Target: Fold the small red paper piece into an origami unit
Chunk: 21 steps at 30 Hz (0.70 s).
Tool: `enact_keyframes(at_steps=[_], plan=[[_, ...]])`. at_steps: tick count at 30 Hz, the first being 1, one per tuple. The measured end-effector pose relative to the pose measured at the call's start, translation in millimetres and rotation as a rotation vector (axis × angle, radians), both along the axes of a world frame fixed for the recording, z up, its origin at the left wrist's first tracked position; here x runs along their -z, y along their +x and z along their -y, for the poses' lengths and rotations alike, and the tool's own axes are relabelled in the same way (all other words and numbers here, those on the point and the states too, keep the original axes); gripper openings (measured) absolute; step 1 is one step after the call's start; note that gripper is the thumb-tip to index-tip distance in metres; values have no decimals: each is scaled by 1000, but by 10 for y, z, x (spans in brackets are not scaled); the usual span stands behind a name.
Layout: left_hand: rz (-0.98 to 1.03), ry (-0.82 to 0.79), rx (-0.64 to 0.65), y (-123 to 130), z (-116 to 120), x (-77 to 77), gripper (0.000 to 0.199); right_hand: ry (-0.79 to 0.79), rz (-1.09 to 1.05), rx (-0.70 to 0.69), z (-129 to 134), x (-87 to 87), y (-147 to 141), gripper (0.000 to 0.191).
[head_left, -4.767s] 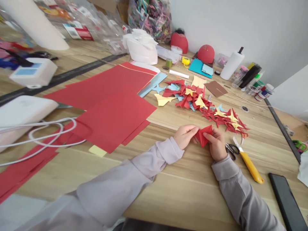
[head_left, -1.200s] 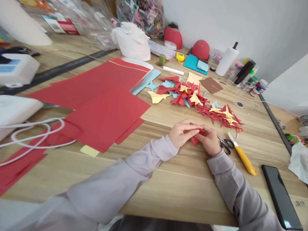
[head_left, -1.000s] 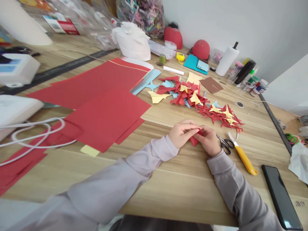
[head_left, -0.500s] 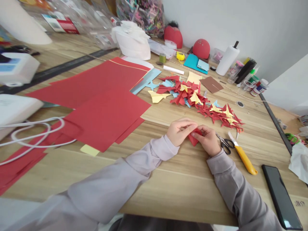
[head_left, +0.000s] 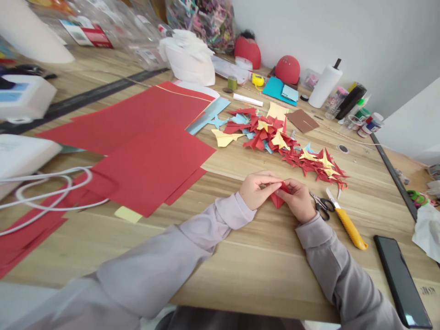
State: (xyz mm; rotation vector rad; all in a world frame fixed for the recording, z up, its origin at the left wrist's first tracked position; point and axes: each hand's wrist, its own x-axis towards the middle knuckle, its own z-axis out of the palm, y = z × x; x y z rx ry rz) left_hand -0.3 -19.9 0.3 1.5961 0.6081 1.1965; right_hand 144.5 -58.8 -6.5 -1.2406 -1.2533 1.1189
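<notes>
A small folded red paper (head_left: 277, 200) is pinched between my two hands above the wooden table (head_left: 240, 270). My left hand (head_left: 258, 189) grips its upper left part between thumb and fingers. On the other side, my right hand (head_left: 298, 198) holds its right edge, thumb in front. The paper's lower end points down toward me; its upper part is partly hidden by my fingers. Beyond the hands lies a long pile of folded red, yellow and blue paper pieces (head_left: 261, 130).
Large red sheets (head_left: 151, 169) lie at the left, near a white cable (head_left: 51, 208). Black scissors (head_left: 323, 205), a yellow cutter (head_left: 350, 227) and a phone (head_left: 400, 279) are at the right. Bottles (head_left: 371, 124) and a tissue pack (head_left: 189, 59) stand at the back.
My left fingers have shifted slightly on the folded red paper, and more of its upper part shows between my hands. The other objects have not moved.
</notes>
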Motion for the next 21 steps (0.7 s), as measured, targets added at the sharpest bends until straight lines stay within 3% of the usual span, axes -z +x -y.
enact_keyframes(at_steps=[5, 10, 17, 21], plan=[[-6, 24, -47, 16, -2, -4, 10, 26, 52, -27, -8, 35, 18, 22], [22, -72, -84, 20, -11, -16, 13, -8, 50, 8, -3, 11, 7, 24], [30, -238, -18, 27, -63, 26, 18, -31, -88, 149, -14, -74, -1, 24], [30, -244, 4, 43, -73, 49, 15, -4, -109, 165, -19, -70, 9, 23]])
